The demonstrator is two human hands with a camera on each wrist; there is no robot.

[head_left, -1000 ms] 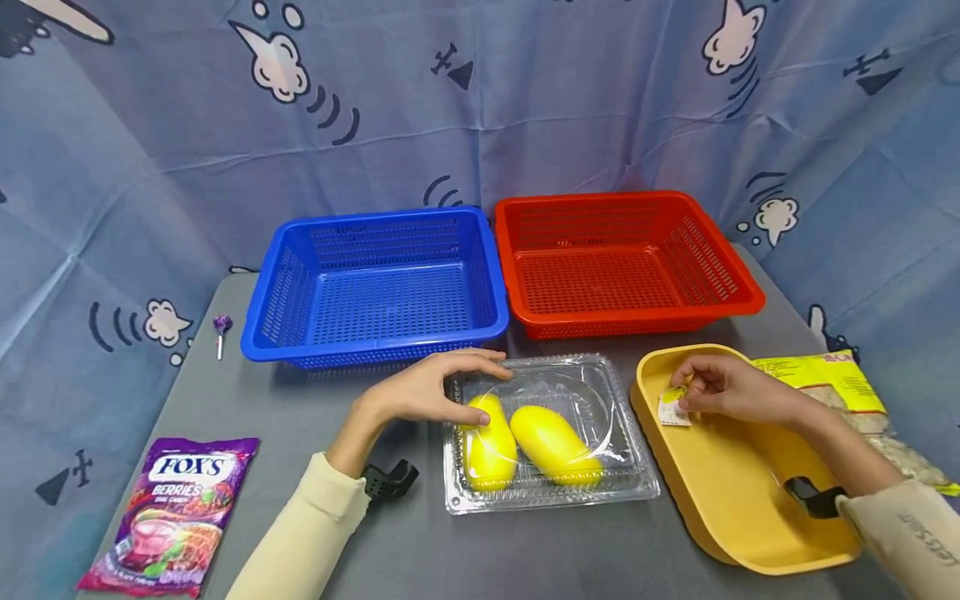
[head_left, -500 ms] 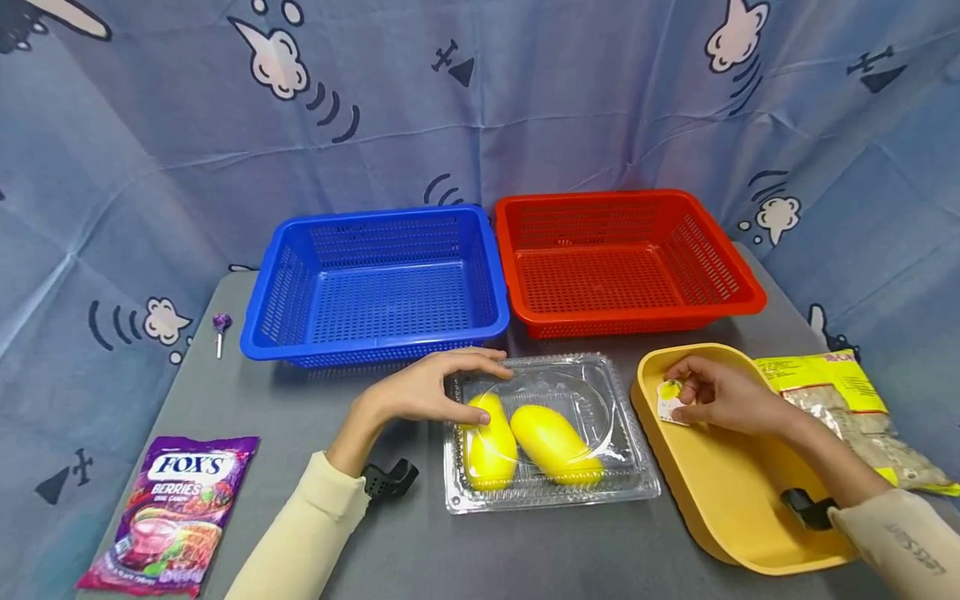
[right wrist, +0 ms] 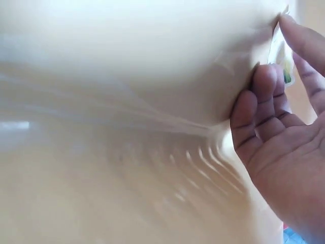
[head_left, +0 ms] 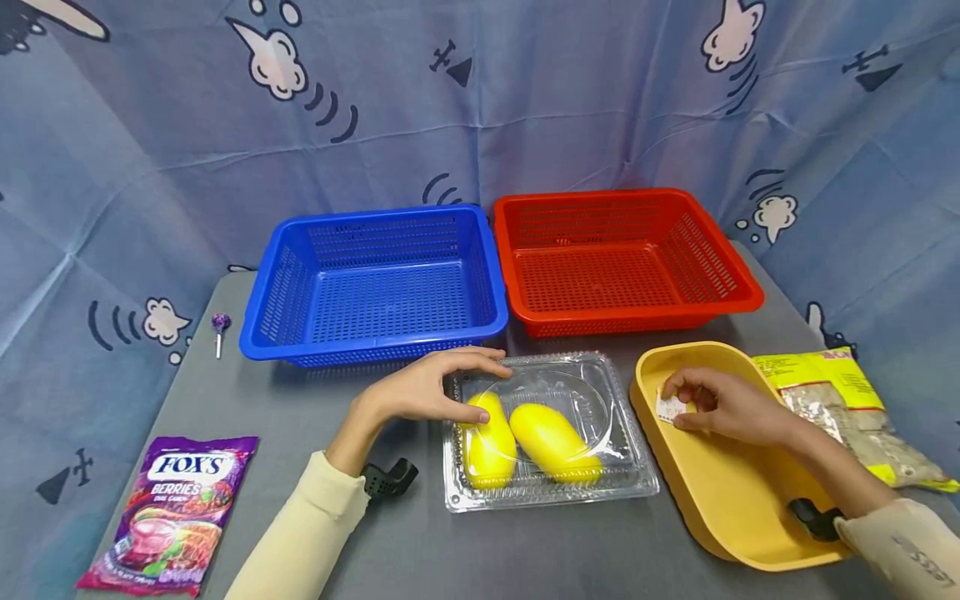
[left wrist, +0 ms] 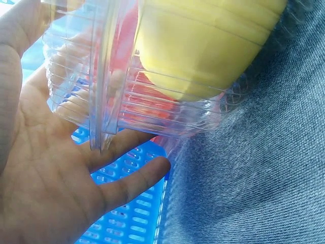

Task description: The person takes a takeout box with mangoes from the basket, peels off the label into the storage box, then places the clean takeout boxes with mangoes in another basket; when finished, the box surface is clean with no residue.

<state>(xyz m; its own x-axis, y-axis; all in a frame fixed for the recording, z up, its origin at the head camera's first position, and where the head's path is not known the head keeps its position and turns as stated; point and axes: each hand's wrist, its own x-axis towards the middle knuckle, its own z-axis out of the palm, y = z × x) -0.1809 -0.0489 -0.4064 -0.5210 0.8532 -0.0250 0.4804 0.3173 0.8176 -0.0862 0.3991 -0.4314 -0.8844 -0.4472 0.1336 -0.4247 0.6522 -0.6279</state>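
Observation:
My right hand (head_left: 727, 404) reaches inside the yellow tub (head_left: 693, 521) and pinches a small white packet (head_left: 667, 407) by its edge near the tub's left wall. In the right wrist view, a bit of yellow and green print shows on the packet (right wrist: 285, 68). My left hand (head_left: 427, 387) lies over the left edge of a clear plastic clamshell box (head_left: 626, 454), thumb on the lid and fingers spread along the side. The box is closed over two yellow mango-like fruits (head_left: 555, 442). In the left wrist view, some fingers show straight behind the clear wall.
Behind the box stand a blue basket (head_left: 375, 343) and a red basket (head_left: 645, 319), side by side. A purple candy bag (head_left: 168, 517) and a lollipop (head_left: 220, 323) lie at the left. Right of the tub is a yellow-topped bag (head_left: 847, 400) with pale contents.
My right hand has shifted slightly inside the tub, turning the packet so that its yellow print shows less in the head view. My left hand and the box have stayed put.

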